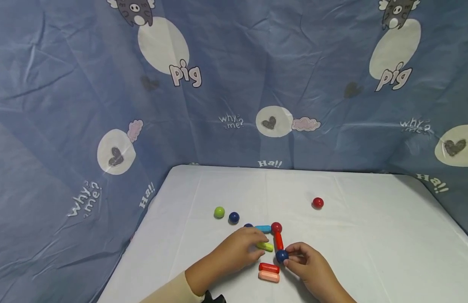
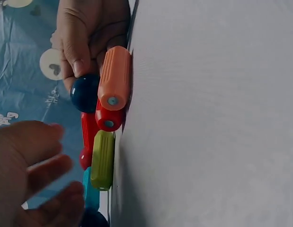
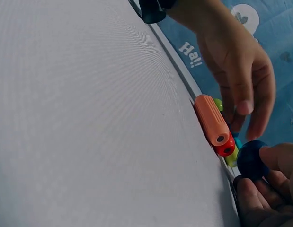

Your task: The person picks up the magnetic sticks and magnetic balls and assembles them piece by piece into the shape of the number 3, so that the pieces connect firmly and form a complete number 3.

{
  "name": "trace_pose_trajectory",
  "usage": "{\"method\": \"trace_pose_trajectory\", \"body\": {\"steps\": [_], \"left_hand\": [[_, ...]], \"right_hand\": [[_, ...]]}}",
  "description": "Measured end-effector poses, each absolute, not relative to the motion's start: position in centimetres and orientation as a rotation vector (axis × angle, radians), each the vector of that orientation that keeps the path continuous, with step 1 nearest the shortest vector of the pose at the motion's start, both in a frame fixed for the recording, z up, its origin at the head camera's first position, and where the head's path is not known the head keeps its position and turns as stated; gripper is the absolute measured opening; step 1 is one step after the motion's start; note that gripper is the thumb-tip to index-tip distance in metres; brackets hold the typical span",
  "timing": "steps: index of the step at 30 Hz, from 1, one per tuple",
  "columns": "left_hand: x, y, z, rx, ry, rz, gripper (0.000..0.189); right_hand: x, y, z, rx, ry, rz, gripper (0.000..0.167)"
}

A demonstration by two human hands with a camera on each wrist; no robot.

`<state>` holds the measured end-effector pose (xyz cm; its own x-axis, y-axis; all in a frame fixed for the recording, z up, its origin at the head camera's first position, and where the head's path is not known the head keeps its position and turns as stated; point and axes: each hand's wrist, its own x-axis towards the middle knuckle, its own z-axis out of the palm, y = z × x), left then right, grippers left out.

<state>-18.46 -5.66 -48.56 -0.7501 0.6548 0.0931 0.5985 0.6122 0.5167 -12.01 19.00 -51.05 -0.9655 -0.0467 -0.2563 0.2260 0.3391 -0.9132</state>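
We judge that a twist of the dark blue ball (image 1: 281, 256) could work the red rod (image 1: 279, 241) loose, since they seem to meet only at its end; the left hand (image 1: 237, 248) could also knock the lime-green rod (image 1: 269, 247) lying on the tabletop (image 1: 370, 235). We see the right hand (image 1: 311, 269) pinching the ball between thumb and fingers, while the left hovers, fingers apart, gripping nothing.

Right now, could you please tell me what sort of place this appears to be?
Probably an indoor play corner, though I cannot be sure: a white table, a blue pig-print cloth behind it, and colourful toy rods and balls.
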Motion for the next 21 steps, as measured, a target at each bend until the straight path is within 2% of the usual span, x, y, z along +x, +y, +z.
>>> {"method": "trace_pose_trajectory", "body": {"steps": [4,21], "left_hand": [[-18.6,-5.5,-49.1,1.078,2.752,0.664,0.03],[-19.4,-5.8,-49.8,0.865,2.719,0.816,0.018]], "right_hand": [[-12.0,19.0,-51.0,0.169,2.364,-1.674,0.042],[-12.2,18.7,-51.3,0.188,2.384,-1.679,0.04]]}}
